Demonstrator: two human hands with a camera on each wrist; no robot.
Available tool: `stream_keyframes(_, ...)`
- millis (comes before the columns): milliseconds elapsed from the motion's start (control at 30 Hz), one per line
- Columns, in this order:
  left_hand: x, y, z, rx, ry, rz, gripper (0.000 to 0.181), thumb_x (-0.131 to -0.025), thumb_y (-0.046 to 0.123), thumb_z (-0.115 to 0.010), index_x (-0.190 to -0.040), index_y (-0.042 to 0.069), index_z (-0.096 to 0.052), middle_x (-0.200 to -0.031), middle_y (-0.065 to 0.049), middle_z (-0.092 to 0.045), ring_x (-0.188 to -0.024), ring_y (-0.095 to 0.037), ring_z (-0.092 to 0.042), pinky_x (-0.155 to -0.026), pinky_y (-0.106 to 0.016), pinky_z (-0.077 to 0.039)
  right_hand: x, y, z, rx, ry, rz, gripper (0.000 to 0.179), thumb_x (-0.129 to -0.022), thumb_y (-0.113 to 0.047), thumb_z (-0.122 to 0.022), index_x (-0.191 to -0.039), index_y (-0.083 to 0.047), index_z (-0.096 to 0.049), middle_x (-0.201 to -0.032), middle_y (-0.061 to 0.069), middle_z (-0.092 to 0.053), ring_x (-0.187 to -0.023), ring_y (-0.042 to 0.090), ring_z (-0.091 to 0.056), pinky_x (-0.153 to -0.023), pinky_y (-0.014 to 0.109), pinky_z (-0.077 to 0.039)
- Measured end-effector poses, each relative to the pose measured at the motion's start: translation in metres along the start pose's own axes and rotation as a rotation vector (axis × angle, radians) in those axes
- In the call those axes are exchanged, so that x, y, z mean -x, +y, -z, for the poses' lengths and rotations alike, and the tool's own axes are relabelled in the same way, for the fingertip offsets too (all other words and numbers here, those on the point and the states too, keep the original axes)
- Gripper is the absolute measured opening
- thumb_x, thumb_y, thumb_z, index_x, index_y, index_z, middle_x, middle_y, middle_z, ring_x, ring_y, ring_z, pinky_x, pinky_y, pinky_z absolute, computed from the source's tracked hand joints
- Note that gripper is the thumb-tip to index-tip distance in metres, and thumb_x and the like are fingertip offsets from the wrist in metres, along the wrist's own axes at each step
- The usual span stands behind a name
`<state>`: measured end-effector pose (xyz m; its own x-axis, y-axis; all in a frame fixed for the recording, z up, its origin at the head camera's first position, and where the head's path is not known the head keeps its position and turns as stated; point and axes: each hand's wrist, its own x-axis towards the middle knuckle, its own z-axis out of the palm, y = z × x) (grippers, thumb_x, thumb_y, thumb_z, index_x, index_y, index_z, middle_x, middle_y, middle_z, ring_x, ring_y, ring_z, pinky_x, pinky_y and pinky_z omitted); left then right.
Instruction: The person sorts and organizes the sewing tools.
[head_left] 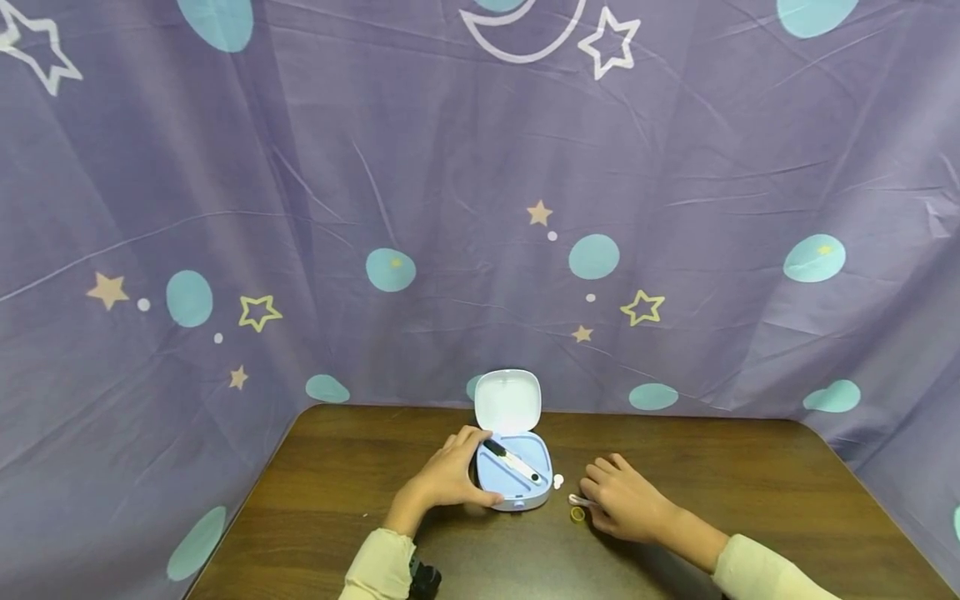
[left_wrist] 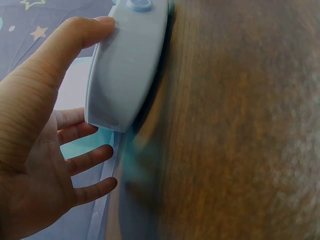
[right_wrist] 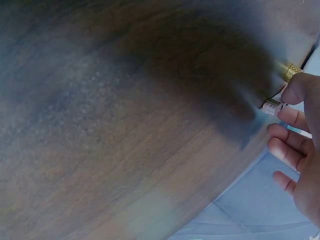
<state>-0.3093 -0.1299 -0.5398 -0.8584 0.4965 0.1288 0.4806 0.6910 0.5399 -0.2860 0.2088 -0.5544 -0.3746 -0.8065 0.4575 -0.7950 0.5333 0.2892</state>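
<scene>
A light blue case (head_left: 517,498) with its white lid (head_left: 507,401) raised stands on the table. My left hand (head_left: 447,473) grips it by its left side, thumb at the front and fingers toward the back; in the left wrist view the lower fingers are spread apart from it. Inside lies a slim white tool (head_left: 521,465) with a black end, its kind unclear. Right of the case, my right hand (head_left: 626,504) pinches a small white ridged piece (right_wrist: 271,107) between thumb and index finger. Beside that piece is a gold dimpled ring (right_wrist: 291,73), like a thimble.
Small white round pieces (head_left: 558,481) lie just right of the case. The brown wooden table (head_left: 337,500) ends at a purple patterned curtain (head_left: 465,167) behind and at the sides. A tiny white speck lies left of the left hand.
</scene>
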Motion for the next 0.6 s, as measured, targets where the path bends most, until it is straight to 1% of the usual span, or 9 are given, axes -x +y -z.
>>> stream_keyframes(267, 0.0009, 0.0012, 0.0004, -0.010, 0.011, 0.001, 0.103, -0.069, 0.056, -0.088, -0.150, 0.011, -0.044, -0.142, -0.007, -0.048, -0.125, -0.026, -0.049, -0.103, -0.053, -0.046, -0.0014, -0.0013, -0.0025, -0.002, 0.011, -0.006, 0.030, -0.064, -0.018, -0.076, -0.073, -0.021, -0.048, -0.075, -0.012, -0.041, -0.072, 0.008, -0.036, -0.071, 0.031, -0.034)
stream_keyframes(400, -0.0001, 0.0014, -0.0008, -0.026, 0.009, 0.001, 0.104, -0.069, 0.057, -0.088, -0.151, 0.011, -0.043, -0.143, -0.007, -0.048, -0.125, -0.026, -0.049, -0.104, -0.053, -0.047, -0.0005, -0.0013, -0.0014, -0.015, -0.001, -0.008, 0.030, -0.064, -0.018, -0.077, -0.074, -0.022, -0.048, -0.076, -0.012, -0.041, -0.073, 0.007, -0.036, -0.071, 0.031, -0.034)
stream_keyframes(600, 0.0007, 0.0012, -0.0020, -0.044, 0.016, -0.002, 0.105, -0.069, 0.056, -0.088, -0.151, 0.010, -0.043, -0.142, -0.007, -0.048, -0.125, -0.026, -0.049, -0.104, -0.052, -0.047, -0.0001, -0.0007, -0.0012, -0.039, -0.012, -0.013, 0.030, -0.064, -0.016, -0.077, -0.074, -0.022, -0.049, -0.076, -0.012, -0.043, -0.073, 0.008, -0.039, -0.072, 0.033, -0.035)
